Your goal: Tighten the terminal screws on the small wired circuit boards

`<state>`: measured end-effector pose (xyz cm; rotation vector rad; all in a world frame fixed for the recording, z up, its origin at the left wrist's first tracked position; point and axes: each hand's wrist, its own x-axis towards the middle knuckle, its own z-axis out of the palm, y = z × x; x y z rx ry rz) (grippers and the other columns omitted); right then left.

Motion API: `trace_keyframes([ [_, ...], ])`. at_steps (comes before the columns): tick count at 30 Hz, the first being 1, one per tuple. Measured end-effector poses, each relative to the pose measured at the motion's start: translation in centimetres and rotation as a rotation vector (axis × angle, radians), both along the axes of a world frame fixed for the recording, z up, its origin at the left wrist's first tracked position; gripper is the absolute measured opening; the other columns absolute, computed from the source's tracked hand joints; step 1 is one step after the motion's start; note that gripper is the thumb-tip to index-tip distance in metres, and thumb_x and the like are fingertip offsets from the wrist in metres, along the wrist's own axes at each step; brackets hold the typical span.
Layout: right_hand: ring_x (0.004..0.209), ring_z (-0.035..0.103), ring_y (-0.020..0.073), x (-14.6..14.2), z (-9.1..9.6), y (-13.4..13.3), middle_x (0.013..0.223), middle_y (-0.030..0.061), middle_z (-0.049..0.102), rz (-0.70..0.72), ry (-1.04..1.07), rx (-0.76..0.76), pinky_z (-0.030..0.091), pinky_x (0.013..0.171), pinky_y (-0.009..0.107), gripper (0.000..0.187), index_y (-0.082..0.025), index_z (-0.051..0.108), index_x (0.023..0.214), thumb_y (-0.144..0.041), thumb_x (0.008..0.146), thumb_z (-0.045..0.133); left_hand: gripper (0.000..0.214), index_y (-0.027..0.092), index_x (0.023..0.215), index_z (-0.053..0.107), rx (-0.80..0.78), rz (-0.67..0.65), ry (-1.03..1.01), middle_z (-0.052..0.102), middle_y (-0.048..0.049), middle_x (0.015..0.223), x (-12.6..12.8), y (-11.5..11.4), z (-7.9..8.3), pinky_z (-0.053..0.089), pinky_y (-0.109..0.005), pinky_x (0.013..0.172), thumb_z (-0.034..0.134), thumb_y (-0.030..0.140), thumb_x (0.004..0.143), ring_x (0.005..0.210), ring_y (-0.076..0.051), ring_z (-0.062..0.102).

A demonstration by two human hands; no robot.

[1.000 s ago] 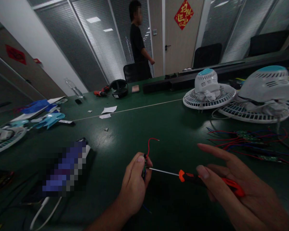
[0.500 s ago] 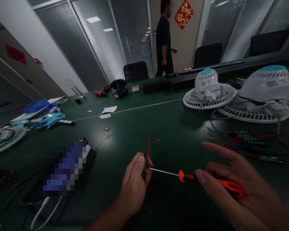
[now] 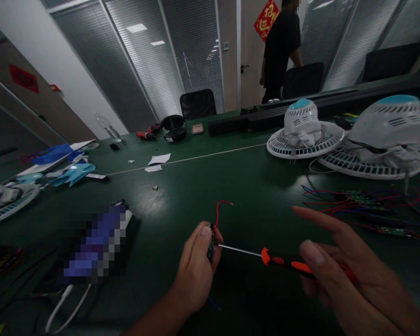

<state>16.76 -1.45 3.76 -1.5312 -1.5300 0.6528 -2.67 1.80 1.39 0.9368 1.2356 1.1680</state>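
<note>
Between thumb and fingers, my left hand grips a small green circuit board, mostly covered by the fingers. A red wire rises from its top, and a blue wire shows below the hand. My right hand holds an orange and black screwdriver by its handle, index finger stretched out and thumb along the grip. The metal shaft points left and its tip meets the board's edge at my left fingers; the exact contact spot is hidden.
More circuit boards with red and blue wires lie at right. White fan housings stand behind them. A phone-like device with a white cable is at left. Paper scraps lie farther back on the green table. A person stands beyond.
My right thumb has shifted back along the screwdriver handle, and the fingers have changed position around it. My left hand stays nearly still. The person in the background has moved right.
</note>
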Motion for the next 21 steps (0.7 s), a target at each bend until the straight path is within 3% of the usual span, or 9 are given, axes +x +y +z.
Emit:
trace_keyframes([
  [3,0.030,0.051,0.0122,-0.35,0.33,0.08,0.037,-0.0087,0.052,-0.031,-0.032,0.000,0.039,0.028,0.019,0.040,-0.028,0.048,0.114,-0.050,0.081,0.043,0.032,0.017,0.066,0.053,0.013,-0.006,-0.021,0.041,0.0046,0.058,0.06,0.05,0.01,0.030,-0.017,0.043,0.040,0.041,0.085,0.048,-0.008,0.036],
  [11,0.039,0.057,0.0129,-0.60,0.43,0.10,0.051,-0.0055,0.060,-0.010,-0.047,0.069,0.044,0.036,0.022,0.042,-0.025,0.046,0.116,-0.046,0.080,0.049,0.033,0.017,0.065,0.054,-0.009,0.018,0.032,0.044,0.0042,0.059,0.09,-0.16,0.31,0.033,-0.017,0.044,0.044,0.045,0.080,0.049,-0.008,0.038],
  [17,0.043,0.059,0.0130,-1.03,0.66,-0.13,0.066,-0.0021,0.068,-0.077,0.010,0.055,0.040,0.033,0.022,0.042,-0.027,0.047,0.114,-0.048,0.077,0.050,0.032,0.018,0.065,0.054,0.002,0.007,0.062,0.042,0.0046,0.055,0.07,-0.01,0.20,0.031,-0.017,0.041,0.043,0.043,0.081,0.046,-0.009,0.037],
  [21,0.045,0.060,0.0133,-0.74,0.50,0.11,0.061,-0.0038,0.065,-0.028,-0.029,0.079,0.043,0.036,0.021,0.046,-0.027,0.043,0.116,-0.046,0.076,0.053,0.033,0.017,0.067,0.053,-0.009,-0.008,0.034,0.041,0.0050,0.054,0.03,-0.08,0.23,0.028,-0.017,0.039,0.040,0.043,0.083,0.044,-0.008,0.035],
])
